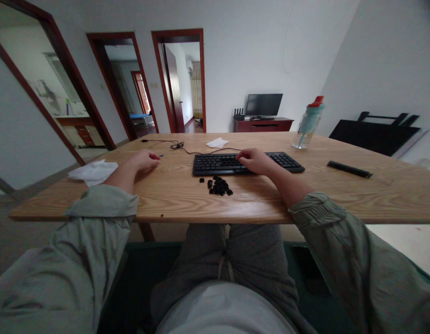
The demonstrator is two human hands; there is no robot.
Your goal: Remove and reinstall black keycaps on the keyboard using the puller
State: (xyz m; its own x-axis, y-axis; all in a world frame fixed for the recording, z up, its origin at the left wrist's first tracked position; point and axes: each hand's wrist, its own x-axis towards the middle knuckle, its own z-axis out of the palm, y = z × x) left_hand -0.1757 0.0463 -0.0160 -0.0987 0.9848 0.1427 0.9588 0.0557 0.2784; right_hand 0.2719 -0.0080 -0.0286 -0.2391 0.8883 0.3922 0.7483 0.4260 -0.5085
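A black keyboard (pixel 211 165) lies on the wooden table in front of me, and some keys look to be off its middle part. Over that middle part is my right hand (pixel 258 161), its fingers bent and drawn together at the keys; anything between the fingertips is too small to tell. To the left of the keyboard, my left hand (pixel 143 161) rests near the tabletop with curled fingers. A small thin blue thing (pixel 161 156) shows just beyond its fingertips, and I cannot tell what it is. Loose black keycaps (pixel 220 186) lie heaped before the keyboard.
Crumpled white tissue (pixel 94 171) lies by my left forearm, another tissue (pixel 217 142) behind the keyboard. A coiled black cable (pixel 177 145) runs at the back left. At right stand a water bottle (pixel 308 123) and a long black strip (pixel 349 169). The wooden table's edge (pixel 187 218) is near me.
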